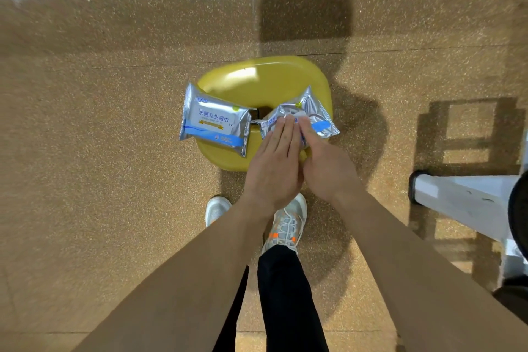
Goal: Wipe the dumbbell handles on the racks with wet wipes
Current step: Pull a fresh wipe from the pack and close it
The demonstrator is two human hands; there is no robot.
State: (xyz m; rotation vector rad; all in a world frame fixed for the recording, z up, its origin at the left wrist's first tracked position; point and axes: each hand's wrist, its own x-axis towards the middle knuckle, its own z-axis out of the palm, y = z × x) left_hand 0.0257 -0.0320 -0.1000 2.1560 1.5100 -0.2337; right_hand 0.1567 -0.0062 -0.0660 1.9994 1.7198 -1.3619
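Left hand point(274, 163), fingers straight, pins the crumpled pack point(314, 107) on the stool point(265, 80), probably so right hand point(325, 163) can draw a wipe; right-hand grip cannot be determined.

The untouched silver wipes pack point(214, 120) reads "杀菌卫生湿巾"; its smaller print is too blurred to read.

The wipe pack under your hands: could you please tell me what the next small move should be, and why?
Probably open the crumpled pack with the right hand and draw one wipe. The left hand's straight fingers press it onto the yellow stool, the right hand's fingertips touch its top, and no wipe shows yet.
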